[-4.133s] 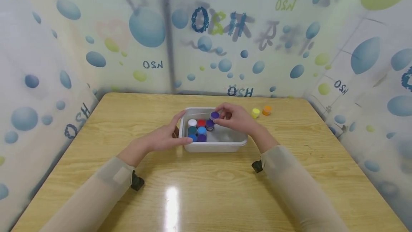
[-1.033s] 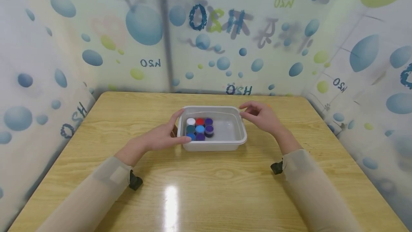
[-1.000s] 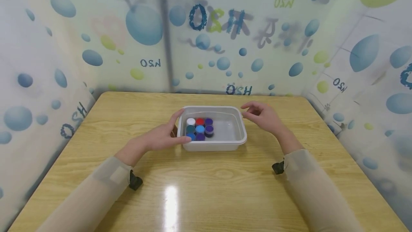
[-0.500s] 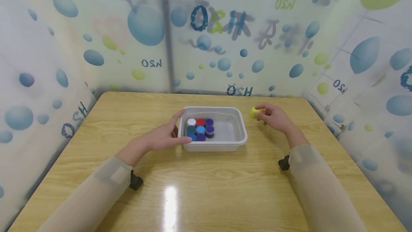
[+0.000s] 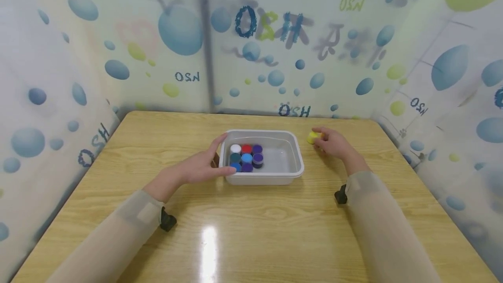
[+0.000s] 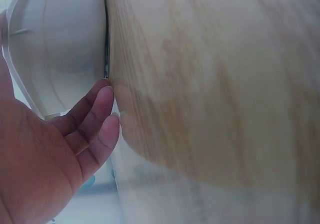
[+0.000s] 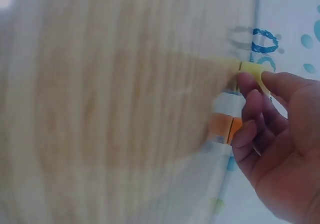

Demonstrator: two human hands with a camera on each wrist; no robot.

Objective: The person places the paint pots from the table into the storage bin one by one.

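Note:
A pale grey plastic tub (image 5: pixel 264 180) stands on the wooden table. Small paint pots fill its left half, among them a white pot (image 5: pixel 235 149), a red pot (image 5: pixel 246 149), a light blue pot (image 5: pixel 246 158) and a purple pot (image 5: pixel 257 160). My left hand (image 5: pixel 198 167) rests at the tub's left end, thumb and index finger spread straight along its rim; the other fingers bend beside the wall in the left wrist view. Right of the tub, my right hand (image 5: pixel 334 143) pinches a yellow paint pot (image 7: pixel 250 69) between thumb and index finger.
An orange paint pot (image 7: pixel 236 130) stands beside the yellow one in the right wrist view; the right hand hides it in the head view. The wooden table (image 5: pixel 259 226) ends at a printed curtain (image 5: pixel 251 77) behind, with more printed sheets at both sides.
The purple pot that my right hand held earlier now stands in the tub. That hand has moved right to the yellow pot and taken hold of it. The left hand stays put.

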